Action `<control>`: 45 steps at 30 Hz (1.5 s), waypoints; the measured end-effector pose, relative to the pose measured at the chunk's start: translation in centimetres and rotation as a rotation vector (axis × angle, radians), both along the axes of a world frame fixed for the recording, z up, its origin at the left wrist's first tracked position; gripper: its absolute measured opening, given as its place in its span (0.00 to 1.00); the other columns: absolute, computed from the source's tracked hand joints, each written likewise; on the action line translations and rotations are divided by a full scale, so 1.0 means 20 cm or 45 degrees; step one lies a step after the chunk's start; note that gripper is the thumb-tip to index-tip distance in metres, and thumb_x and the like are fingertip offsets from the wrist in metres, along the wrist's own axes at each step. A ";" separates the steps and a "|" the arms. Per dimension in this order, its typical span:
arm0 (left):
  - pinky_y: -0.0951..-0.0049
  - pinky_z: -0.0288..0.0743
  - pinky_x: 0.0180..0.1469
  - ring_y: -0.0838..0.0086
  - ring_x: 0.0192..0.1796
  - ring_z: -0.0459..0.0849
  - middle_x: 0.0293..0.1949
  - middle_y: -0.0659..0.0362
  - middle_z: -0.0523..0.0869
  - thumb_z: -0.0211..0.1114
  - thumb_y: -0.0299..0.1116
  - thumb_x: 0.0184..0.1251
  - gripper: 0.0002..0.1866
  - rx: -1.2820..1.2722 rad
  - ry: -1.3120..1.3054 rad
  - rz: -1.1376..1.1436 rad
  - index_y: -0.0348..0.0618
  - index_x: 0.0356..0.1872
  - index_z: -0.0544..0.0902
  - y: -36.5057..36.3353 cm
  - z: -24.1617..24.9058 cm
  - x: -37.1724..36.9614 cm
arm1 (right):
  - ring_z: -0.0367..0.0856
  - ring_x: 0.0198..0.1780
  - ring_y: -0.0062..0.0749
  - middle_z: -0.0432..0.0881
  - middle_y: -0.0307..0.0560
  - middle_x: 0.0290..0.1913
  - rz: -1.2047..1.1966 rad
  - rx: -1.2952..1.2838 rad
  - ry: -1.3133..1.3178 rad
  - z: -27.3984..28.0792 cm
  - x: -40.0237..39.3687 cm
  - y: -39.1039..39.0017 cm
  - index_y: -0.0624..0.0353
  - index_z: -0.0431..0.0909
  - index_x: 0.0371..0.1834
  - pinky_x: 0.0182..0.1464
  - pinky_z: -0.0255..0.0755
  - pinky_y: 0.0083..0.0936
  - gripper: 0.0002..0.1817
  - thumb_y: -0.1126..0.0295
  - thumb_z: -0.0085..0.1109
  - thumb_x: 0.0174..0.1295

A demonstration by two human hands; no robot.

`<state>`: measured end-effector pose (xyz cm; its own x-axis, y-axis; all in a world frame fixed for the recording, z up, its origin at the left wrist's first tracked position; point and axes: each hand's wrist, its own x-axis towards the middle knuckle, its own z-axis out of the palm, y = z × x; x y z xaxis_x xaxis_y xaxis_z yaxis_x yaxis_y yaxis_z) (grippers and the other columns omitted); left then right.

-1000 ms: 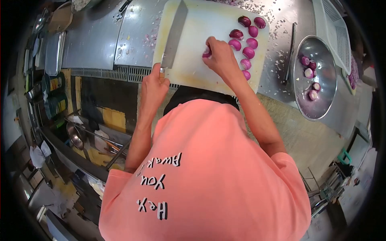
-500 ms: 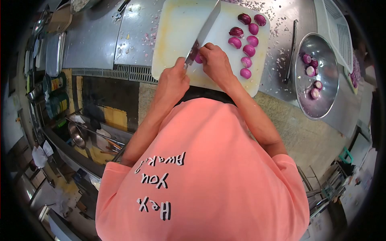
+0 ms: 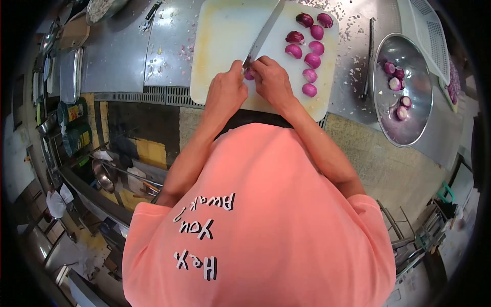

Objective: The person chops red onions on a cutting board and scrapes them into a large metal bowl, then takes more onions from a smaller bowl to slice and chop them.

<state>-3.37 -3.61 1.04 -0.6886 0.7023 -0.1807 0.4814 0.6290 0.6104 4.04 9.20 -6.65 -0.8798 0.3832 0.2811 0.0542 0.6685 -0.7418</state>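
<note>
My left hand (image 3: 226,91) is closed on a kitchen knife (image 3: 267,31), its long blade pointing away over the white cutting board (image 3: 220,41). Close beside it, my right hand (image 3: 272,82) pinches a small red onion (image 3: 249,75), mostly hidden under the fingers and against the base of the blade. The fingertips of both hands nearly meet there. To the right on the board lie several peeled red onions (image 3: 312,60), with darker ones (image 3: 295,37) among them.
A steel bowl (image 3: 404,125) holding several red onions stands on the right, beside a long dark rod-like tool (image 3: 369,59). A white perforated basket (image 3: 432,41) is behind it. Onion scraps litter the metal counter (image 3: 115,61). Another bowl (image 3: 105,9) sits far left.
My left hand has moved right and up along the knife, closer to my right hand. The view has shifted slightly; the onions on the board stay in place.
</note>
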 end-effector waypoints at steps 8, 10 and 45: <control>0.50 0.72 0.35 0.39 0.32 0.80 0.25 0.41 0.80 0.59 0.21 0.58 0.16 0.081 0.108 -0.054 0.38 0.48 0.70 0.01 -0.08 0.04 | 0.79 0.35 0.51 0.77 0.52 0.32 -0.021 -0.081 0.079 -0.02 0.03 0.00 0.64 0.78 0.33 0.36 0.75 0.40 0.05 0.83 0.59 0.53; 0.43 0.71 0.35 0.38 0.33 0.81 0.25 0.38 0.80 0.58 0.18 0.55 0.12 -0.024 -0.036 -0.035 0.33 0.40 0.69 0.02 0.10 0.03 | 0.78 0.36 0.52 0.76 0.53 0.31 -0.014 -0.090 0.094 -0.01 0.02 0.01 0.64 0.77 0.32 0.37 0.75 0.42 0.04 0.82 0.59 0.54; 0.50 0.74 0.39 0.40 0.36 0.83 0.29 0.39 0.83 0.60 0.25 0.59 0.20 -0.120 -0.005 0.166 0.39 0.54 0.72 -0.14 -0.04 -0.06 | 0.78 0.46 0.46 0.80 0.47 0.42 -0.257 0.328 -0.084 0.03 0.21 0.29 0.57 0.85 0.33 0.46 0.73 0.40 0.10 0.81 0.58 0.49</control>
<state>-4.56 -6.49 0.33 -0.7721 0.5867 -0.2443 0.3896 0.7407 0.5474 8.21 14.91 -6.07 -0.8132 0.4751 0.3360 0.2468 0.8045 -0.5402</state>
